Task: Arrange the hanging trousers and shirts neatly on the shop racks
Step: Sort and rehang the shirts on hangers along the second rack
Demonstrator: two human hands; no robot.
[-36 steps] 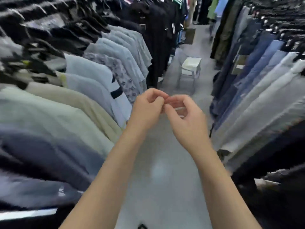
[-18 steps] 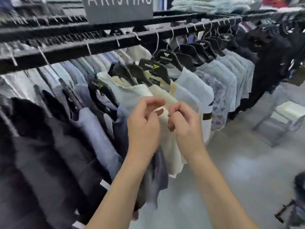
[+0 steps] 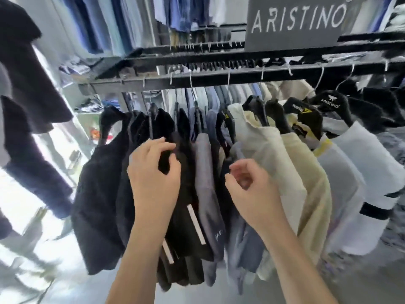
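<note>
Left grip (image 3: 154, 172) clasps black shirt (image 3: 164, 126) hanging on rail (image 3: 197, 79) under ARISTINO sign (image 3: 295, 20); right grip (image 3: 249, 185) loosely curled, holding nothing, just beside cream shirt (image 3: 274, 159)

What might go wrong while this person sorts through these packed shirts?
1. The left hand grips the black shirt by its fabric; tugging might slide it off its hanger.
2. Shirts crowd the rail; shoving them could unhook a neighbour, perhaps the cream shirt.
</note>
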